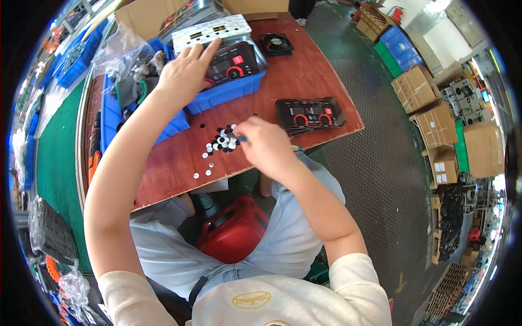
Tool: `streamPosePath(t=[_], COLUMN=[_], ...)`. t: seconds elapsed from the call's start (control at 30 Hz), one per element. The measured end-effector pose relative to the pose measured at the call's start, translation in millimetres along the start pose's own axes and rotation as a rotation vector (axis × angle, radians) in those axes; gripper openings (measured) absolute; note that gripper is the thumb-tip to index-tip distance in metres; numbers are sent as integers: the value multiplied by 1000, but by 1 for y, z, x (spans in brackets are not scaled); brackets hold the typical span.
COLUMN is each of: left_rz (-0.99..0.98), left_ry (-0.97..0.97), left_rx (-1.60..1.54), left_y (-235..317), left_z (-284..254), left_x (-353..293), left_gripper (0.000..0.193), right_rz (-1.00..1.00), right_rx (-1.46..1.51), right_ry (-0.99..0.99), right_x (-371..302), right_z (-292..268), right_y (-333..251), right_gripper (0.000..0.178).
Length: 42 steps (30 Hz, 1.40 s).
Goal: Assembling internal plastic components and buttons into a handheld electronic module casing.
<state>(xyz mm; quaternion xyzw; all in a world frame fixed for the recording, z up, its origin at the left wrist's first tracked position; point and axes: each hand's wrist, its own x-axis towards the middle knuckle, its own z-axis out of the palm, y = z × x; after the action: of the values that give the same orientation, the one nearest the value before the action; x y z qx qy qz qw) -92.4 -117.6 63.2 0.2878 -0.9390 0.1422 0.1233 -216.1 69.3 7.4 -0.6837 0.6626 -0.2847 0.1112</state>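
My left hand (184,73) reaches to the left end of a black control panel (234,64) with red rings and a red square. Its thumb is at the panel's lower left corner, the fingers along the upper left edge. The panel lies over a blue bin (225,93), in front of a white panel with slots (211,31). My right hand (263,145) is closed in a pinch beside a pile of small black and white round discs (223,140). A small dark-teal tip (242,138) shows at its fingers; what it belongs to is hidden.
Flat black panels (310,114) lie stacked at the table's right front edge. A black square fan (276,44) sits behind them. Another blue bin (110,111) with gloves and plastic wrap stands at the left, near an orange-black tool (94,146). A red stool (234,231) is below me.
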Motion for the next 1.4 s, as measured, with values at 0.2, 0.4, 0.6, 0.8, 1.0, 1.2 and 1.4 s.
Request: streamPosePath(t=[0.2,0.4,0.6,0.8,1.0,1.2,1.4], left_rz=[2,80,-30,77,253,46,105], left_ry=[-54,35,-137,435,238,-396,-22], left_rx=[-159,-50,-415,-39,-542,-642,-623], left_y=[0,4,-7,32,126,145,136], left_z=[1,-4,14,-1,8,16,0], left_x=[2,-3,-1,-8,-12,16,-9], left_gripper=[104,99,74,67,54,87,87], right_rz=[491,734,705,813,704,687,537], right_rx=[-198,-234,-195,-99,-174,-152,-69], right_ry=[451,336,297,137,248,311,513], right_x=[-33,-53,-52,-49,-51,-53,-61], right_z=[-91,-97,-97,-103,-101,-92,-94], right_y=[86,132,132,150,142,139,125], right_gripper=[30,48,63,71,65,64,51])
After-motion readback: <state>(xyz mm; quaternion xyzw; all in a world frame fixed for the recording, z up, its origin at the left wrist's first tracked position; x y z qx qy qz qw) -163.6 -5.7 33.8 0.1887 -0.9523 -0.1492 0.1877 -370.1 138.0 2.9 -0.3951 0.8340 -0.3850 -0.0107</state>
